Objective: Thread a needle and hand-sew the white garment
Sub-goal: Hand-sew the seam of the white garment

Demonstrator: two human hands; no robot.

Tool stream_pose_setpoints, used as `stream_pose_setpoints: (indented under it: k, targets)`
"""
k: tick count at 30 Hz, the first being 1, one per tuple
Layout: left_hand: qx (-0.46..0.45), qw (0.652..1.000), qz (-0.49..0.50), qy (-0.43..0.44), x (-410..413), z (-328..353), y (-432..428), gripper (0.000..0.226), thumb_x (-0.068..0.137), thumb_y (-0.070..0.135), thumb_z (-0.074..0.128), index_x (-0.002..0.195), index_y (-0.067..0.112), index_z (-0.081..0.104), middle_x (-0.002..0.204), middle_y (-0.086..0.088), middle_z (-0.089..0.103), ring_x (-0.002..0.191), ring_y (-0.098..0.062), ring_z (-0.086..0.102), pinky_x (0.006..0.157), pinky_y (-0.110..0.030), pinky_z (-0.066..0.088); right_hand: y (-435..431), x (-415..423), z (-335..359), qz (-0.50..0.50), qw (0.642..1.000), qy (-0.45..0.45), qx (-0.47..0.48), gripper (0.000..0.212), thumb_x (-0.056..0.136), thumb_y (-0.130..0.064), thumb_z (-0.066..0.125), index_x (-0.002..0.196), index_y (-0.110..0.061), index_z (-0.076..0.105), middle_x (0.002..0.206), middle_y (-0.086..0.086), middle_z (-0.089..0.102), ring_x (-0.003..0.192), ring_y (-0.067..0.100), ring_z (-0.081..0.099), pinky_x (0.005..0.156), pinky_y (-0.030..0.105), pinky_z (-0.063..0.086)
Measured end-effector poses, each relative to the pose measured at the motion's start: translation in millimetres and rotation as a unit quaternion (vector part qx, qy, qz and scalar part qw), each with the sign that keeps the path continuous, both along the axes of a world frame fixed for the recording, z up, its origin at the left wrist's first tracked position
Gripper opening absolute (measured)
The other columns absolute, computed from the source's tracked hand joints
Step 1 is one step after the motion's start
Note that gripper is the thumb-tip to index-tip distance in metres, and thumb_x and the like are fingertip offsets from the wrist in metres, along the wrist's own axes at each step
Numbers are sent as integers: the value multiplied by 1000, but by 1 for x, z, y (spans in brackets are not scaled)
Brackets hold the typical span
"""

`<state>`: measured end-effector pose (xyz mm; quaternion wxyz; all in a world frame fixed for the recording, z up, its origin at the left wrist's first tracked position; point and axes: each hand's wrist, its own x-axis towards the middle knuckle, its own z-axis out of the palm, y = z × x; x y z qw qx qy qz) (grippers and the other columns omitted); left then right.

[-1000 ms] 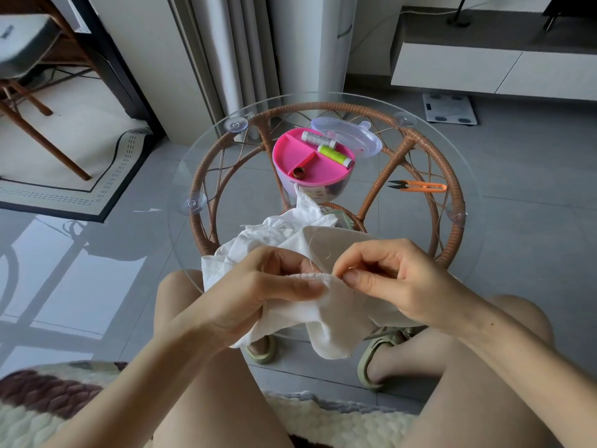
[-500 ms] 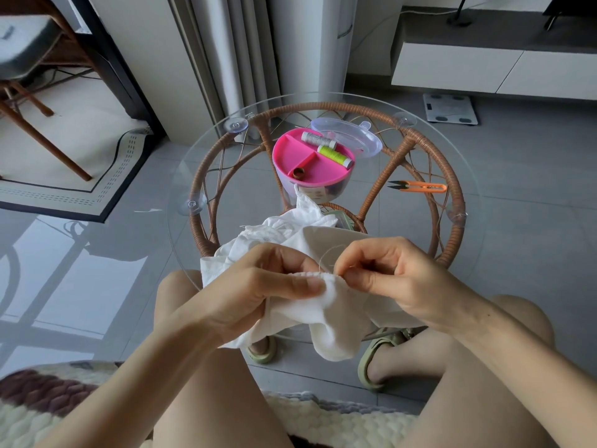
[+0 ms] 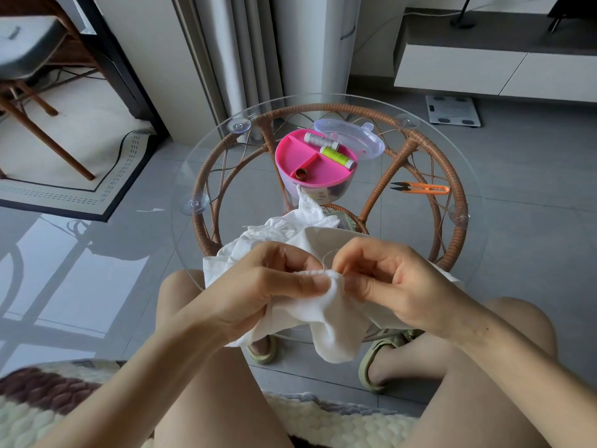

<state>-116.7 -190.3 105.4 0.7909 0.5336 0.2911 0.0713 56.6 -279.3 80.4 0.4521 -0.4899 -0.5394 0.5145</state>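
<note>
The loop of thread between your hands has shrunk to a short strand, so this stitch looks nearly snug; your left hand and right hand both pinch the hem of the white garment with curled fingers over the near edge of the counter.

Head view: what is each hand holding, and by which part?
Left hand pinches the white garment at its gathered edge; right hand pinches the same edge beside it.
</note>
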Motion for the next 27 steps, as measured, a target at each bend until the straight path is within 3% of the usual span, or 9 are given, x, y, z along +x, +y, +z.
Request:
stream_pose_setpoints:
  k: [3, 8, 14, 17, 21, 27]
  targets:
    - [1, 1000, -10, -13, 0, -2, -1, 12, 72, 9, 63, 62, 9, 70, 60, -6, 61, 55, -11, 56, 55, -16, 44, -3, 3, -5, -17, 1000, -19, -8, 8, 84, -18, 59, 91, -14, 60, 78, -2, 64, 76, 6, 61, 70, 18, 49]
    - [-21, 999, 18, -38, 2, -1, -4, 17, 74, 9, 59, 62, 8, 71, 60, -5, 65, 53, -10, 59, 53, -15, 45, -5, 1, -6, -52, 998, -41, 21, 13, 83, -8, 60, 82, -20, 64, 72, -12, 66, 68, -1, 60, 68, 12, 47]
    - [42, 991, 123, -21, 9, -4, -7, 7, 64, 3, 69, 61, 9, 71, 61, -9, 65, 54, -14, 59, 53, -18, 48, -7, -10, -6, -105, 993, 0, 49, 6, 83, -18, 60, 89, -18, 63, 72, 2, 66, 65, 5, 59, 65, 18, 49]
    - [33, 988, 149, -14, 11, -5, -9, 9, 63, 1, 76, 60, 9, 72, 63, -10, 67, 54, -15, 61, 53, -20, 50, -10, -13, -9, -121, 989, -47, 73, 20, 91, -16, 57, 107, -28, 58, 78, 5, 68, 71, 9, 63, 70, 18, 49]
    - [16, 985, 168, -28, 16, -7, -13, 13, 69, 12, 65, 58, 10, 72, 62, -11, 68, 53, -15, 62, 51, -20, 50, -8, -19, -11, -140, 980, -92, 107, 33, 93, -13, 52, 116, -34, 62, 96, -7, 71, 96, 15, 66, 82, 22, 50]
    - [-30, 979, 189, -65, 21, -13, -15, 11, 69, 15, 66, 63, 9, 74, 66, -14, 70, 59, -19, 67, 61, -30, 58, -6, -20, -3, -139, 986, 16, 85, 31, 88, -1, 52, 103, -23, 67, 96, -5, 73, 93, 8, 67, 79, 15, 49]
